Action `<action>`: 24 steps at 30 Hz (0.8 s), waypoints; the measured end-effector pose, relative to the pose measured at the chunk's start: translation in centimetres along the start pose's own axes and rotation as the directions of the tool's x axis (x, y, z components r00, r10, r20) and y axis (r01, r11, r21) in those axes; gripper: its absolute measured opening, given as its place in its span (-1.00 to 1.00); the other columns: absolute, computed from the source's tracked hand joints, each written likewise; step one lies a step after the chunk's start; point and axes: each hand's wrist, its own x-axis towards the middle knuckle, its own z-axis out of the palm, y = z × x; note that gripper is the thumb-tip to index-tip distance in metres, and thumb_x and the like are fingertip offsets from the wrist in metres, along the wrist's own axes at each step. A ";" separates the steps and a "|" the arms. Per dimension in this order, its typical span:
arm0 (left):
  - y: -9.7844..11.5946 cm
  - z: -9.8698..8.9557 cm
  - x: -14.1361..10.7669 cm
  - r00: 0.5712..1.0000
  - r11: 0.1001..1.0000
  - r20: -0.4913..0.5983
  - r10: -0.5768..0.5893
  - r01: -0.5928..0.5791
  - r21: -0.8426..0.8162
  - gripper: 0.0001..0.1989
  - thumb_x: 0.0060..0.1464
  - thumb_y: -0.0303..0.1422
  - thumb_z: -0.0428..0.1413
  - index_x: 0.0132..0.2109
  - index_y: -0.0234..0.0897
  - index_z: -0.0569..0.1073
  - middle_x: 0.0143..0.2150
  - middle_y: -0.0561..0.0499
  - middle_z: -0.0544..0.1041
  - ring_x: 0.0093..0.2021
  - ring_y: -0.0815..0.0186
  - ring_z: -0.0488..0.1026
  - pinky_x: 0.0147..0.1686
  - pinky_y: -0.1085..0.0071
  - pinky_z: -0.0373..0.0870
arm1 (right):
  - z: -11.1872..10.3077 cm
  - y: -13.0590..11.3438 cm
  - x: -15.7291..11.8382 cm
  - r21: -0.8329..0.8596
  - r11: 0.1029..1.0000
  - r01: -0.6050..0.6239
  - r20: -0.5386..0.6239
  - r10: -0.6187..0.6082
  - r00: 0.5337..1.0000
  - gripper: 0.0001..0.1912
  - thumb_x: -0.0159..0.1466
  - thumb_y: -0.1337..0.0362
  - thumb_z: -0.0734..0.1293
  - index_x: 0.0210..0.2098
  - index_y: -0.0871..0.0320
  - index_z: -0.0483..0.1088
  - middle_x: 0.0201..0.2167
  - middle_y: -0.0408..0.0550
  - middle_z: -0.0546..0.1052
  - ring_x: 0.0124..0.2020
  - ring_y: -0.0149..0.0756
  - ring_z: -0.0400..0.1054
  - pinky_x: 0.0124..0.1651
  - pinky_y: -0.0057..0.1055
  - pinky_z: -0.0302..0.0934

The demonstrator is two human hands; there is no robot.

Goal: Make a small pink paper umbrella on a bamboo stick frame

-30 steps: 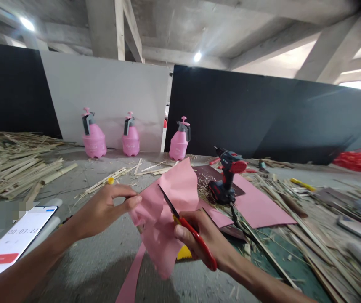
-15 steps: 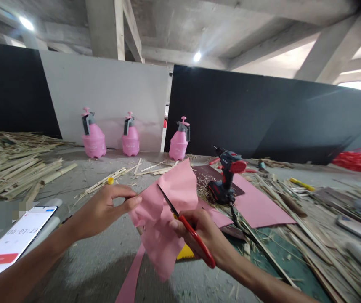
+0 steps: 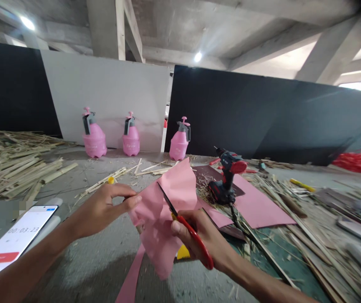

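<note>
A creased sheet of pink paper (image 3: 161, 235) is held up over the grey work surface. My left hand (image 3: 103, 208) pinches its left edge between thumb and fingers. Red-handled scissors (image 3: 196, 244) are gripped in my right hand (image 3: 207, 237), their dark blades lying across the paper and pointing up and left. Whether the blades are fully closed I cannot tell. Behind the paper, a yellow toothed piece (image 3: 183, 252) shows in part near my right hand. A narrow pink strip (image 3: 131, 275) hangs or lies below the sheet.
A cordless drill (image 3: 227, 172) stands right of centre beside a flat pink sheet (image 3: 259, 202). Bamboo strips (image 3: 19, 174) are heaped at left, with more scraps at right. A phone (image 3: 16, 240) showing a timer is at lower left. Pink spray bottles (image 3: 94, 139) line the back.
My right hand and the scissors have shifted very slightly left. Less of the yellow piece shows under the paper. My left hand keeps its pinch.
</note>
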 end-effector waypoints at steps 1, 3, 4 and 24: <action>0.0 0.0 0.0 1.000 1.000 -0.003 0.006 -0.006 -0.004 -0.57 0.33 -0.12 0.00 -0.44 -0.26 0.43 -0.46 0.16 0.38 -0.39 0.37 0.31 -0.35 0.50 0.18 | 0.0 0.1 0.0 0.003 1.000 0.010 0.008 -0.010 1.000 -0.46 0.26 -0.14 0.36 -0.54 0.14 0.16 -0.59 -0.27 0.10 -0.56 -0.47 -0.02 -0.54 -0.47 -0.20; 0.0 0.0 0.0 1.000 1.000 -0.006 0.010 -0.010 -0.008 -0.58 0.33 -0.13 0.01 -0.43 -0.25 0.45 -0.46 0.17 0.39 -0.40 0.39 0.32 -0.35 0.52 0.18 | -0.1 0.1 0.0 -0.001 1.000 0.027 0.012 -0.027 1.000 -0.47 0.26 -0.13 0.36 -0.53 0.14 0.17 -0.59 -0.27 0.11 -0.55 -0.47 -0.01 -0.54 -0.47 -0.19; 0.0 0.0 0.0 1.000 1.000 -0.008 0.012 -0.012 -0.007 -0.58 0.34 -0.14 0.01 -0.44 -0.25 0.45 -0.47 0.17 0.39 -0.40 0.40 0.32 -0.36 0.52 0.18 | -0.1 0.1 0.0 -0.003 1.000 0.030 0.008 -0.030 1.000 -0.46 0.26 -0.13 0.37 -0.54 0.15 0.17 -0.59 -0.27 0.11 -0.55 -0.47 -0.01 -0.53 -0.47 -0.19; 0.2 -0.1 0.0 0.999 0.999 -0.032 0.033 -0.033 0.016 -0.57 0.33 -0.15 0.02 -0.47 -0.26 0.39 -0.48 0.18 0.33 -0.43 0.42 0.24 -0.39 0.53 0.14 | 0.0 0.6 0.3 0.075 0.991 0.115 0.022 -0.117 0.993 -0.48 0.30 -0.08 0.37 -0.53 0.14 0.14 -0.57 -0.28 0.09 -0.53 -0.47 -0.08 -0.52 -0.44 -0.24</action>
